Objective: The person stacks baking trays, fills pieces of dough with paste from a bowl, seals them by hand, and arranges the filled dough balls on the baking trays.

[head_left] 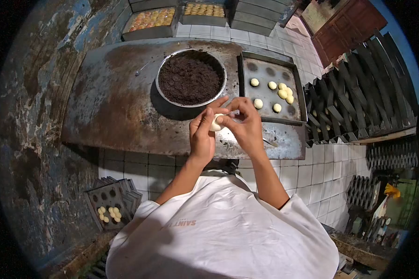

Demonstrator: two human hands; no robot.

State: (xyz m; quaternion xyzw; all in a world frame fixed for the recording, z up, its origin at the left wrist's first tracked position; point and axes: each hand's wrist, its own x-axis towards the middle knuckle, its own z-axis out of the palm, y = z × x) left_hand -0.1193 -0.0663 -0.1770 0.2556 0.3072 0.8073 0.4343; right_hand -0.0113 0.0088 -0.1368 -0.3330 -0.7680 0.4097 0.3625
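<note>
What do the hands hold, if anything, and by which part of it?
A pale piece of dough: the left hand holds its left side, the right hand its right side.

Both hands were up front, close together, ahead of the torso (223,228). Left forearm (177,181) angled up and inward, right forearm (271,181) mirrored it, both bare. Left wrist (198,159) looked near straight; right wrist (256,151) leaned inward. Left hand (202,132) was in a cradling grip, left thumb (206,119) raised, left fingers (218,103) reaching across toward the other side. Right hand (246,124) was in a pinch: right fingers (241,104) bent, right thumb (226,122) pointing at the left palm. Some fingertips overlapped, exact contact unclear.
</note>
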